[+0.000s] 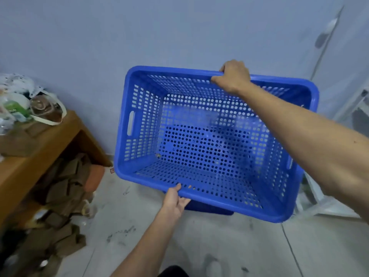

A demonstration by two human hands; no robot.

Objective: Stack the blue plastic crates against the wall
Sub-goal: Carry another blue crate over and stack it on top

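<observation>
I hold a blue perforated plastic crate (139, 124) in the air in front of the pale wall (139, 33), its open top tilted toward me. My right hand (232, 75) grips the crate's far rim. My left hand (175, 199) holds the near rim from below, fingers curled over the edge. Under the held crate, a second blue crate (207, 209) sits on the floor by the wall; only a dark blue strip of it shows, plus parts seen through the holes.
A wooden table (40, 156) stands at the left with bags and clutter on top and crumpled brown paper piled beneath. A white frame (323, 204) leans at the right. The grey floor (199, 246) lies in front of me.
</observation>
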